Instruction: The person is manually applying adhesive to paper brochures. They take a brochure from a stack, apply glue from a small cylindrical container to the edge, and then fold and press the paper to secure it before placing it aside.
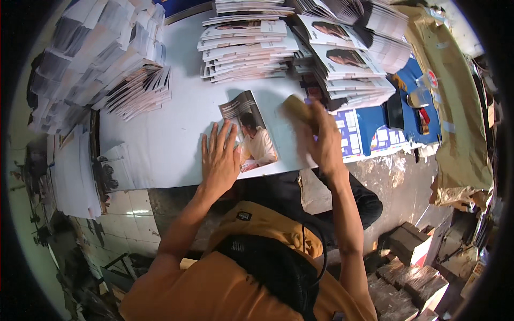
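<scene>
Item one: a single printed booklet, laid near the front edge of the white table, between the two hands. Its far edge appears slightly curled.

Item two: the left hand, set palm down over the booklet's left margin; its fingers are slightly spread, the thumb resting on the cover.

Item three: the right hand, blurred, held just beside the booklet. A tan block is gripped in it, apart from the booklet; the exact finger placing cannot be told.

Item four: finished-looking booklets, stacked in a middle pile and a right pile, both beyond the hands.

Item five: a tall left stack, with a fanned bundle beside it; whether these are worked or unworked cannot be told.

Progress, as judged: many copies are done; the single booklet is not yet piled.
</scene>
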The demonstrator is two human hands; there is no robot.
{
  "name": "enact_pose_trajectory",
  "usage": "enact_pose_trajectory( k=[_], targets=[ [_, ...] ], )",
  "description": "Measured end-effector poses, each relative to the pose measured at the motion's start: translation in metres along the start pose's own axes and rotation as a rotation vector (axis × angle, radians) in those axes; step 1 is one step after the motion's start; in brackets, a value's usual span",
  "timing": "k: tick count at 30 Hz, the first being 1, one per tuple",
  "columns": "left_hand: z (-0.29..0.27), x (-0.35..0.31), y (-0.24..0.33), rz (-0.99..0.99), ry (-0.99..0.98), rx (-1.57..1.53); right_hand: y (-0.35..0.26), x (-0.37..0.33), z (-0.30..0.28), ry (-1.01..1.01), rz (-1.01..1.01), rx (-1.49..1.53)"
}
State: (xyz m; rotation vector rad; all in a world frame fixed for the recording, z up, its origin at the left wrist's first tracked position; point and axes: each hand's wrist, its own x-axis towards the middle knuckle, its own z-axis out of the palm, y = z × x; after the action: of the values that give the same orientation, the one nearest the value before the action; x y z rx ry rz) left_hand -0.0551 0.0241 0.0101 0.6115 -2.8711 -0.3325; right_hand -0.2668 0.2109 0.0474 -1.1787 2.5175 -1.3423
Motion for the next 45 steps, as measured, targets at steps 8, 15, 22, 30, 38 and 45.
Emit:
enact_pose_trajectory(
  k=[8,15,22,30,38,45],
  targets=[
    [-0.007,0.001,0.003,0.013,-0.007,0.031,-0.008,0.048,0.038,-0.326,-0.440,-0.216],
    [-0.010,0.004,0.005,-0.028,-0.038,0.003,0.019,0.099,0.058,-0.289,-0.561,-0.060],
    [-0.062,0.066,0.016,-0.105,-0.462,0.014,0.007,0.005,-0.033,-0.765,-0.329,0.030],
    [-0.079,0.110,-0.005,0.617,-0.532,0.161,0.041,-0.026,-0.017,0.113,-0.167,-0.080],
    [-0.091,0.102,-0.017,0.309,-0.665,0.102,0.035,-0.028,-0.013,0.209,-0.114,-0.209],
    [-0.091,0.096,-0.050,0.378,-0.609,0.069,0.040,-0.030,-0.009,0.212,-0.144,-0.192]
  ],
)
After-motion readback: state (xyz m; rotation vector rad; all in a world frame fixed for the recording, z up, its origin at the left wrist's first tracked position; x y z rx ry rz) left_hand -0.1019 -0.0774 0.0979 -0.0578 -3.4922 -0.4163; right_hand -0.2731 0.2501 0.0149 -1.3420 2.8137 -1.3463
